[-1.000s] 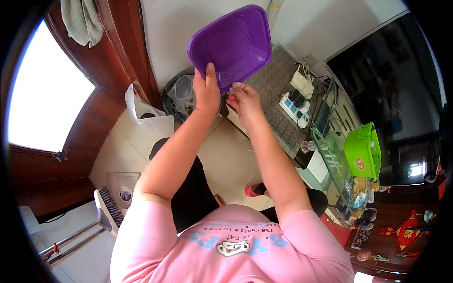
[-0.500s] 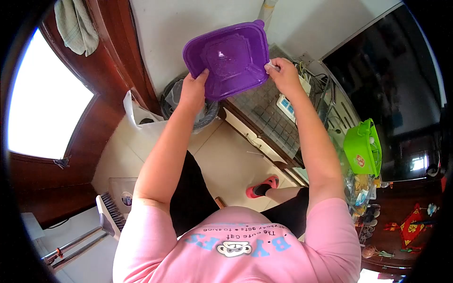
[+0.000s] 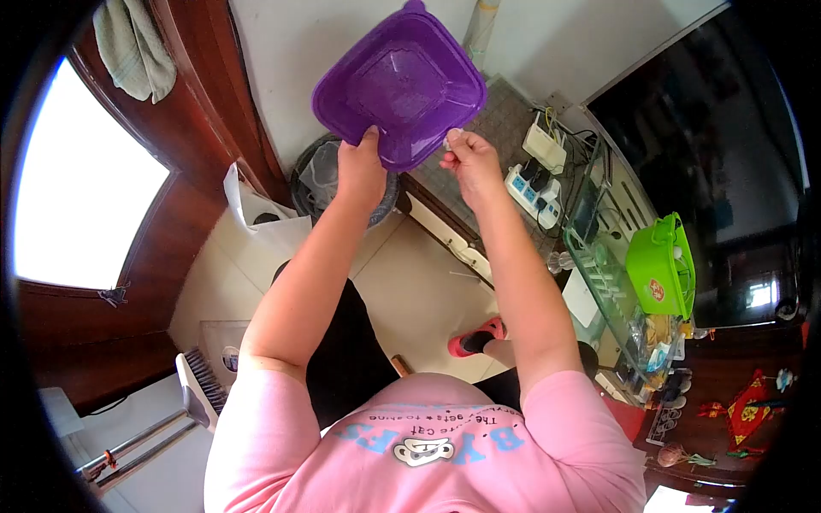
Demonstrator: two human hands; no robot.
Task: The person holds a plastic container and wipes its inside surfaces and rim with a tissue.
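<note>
A purple plastic basin (image 3: 398, 81) is held up in front of me, tilted so that its wet-looking inside shows. My left hand (image 3: 362, 171) grips its lower left rim, thumb inside and the other fingers hidden behind. At the lower right rim is my right hand (image 3: 473, 164), its fingers pinched on a small white piece (image 3: 453, 137), perhaps tissue or cloth, against the edge. Below and behind the basin stands a dark bin (image 3: 308, 184) with a clear liner.
To the right, a cabinet top holds power strips (image 3: 532, 195) with cables, beside a glass shelf (image 3: 603, 282), a green basket (image 3: 660, 267) and a large black screen (image 3: 710, 154). A white bag (image 3: 256, 205) lies left of the bin; a broom (image 3: 198, 385) is at lower left.
The basin has turned in my left hand, one corner now pointing up. My right hand has moved left and down from the basin's right side to its lower right rim.
</note>
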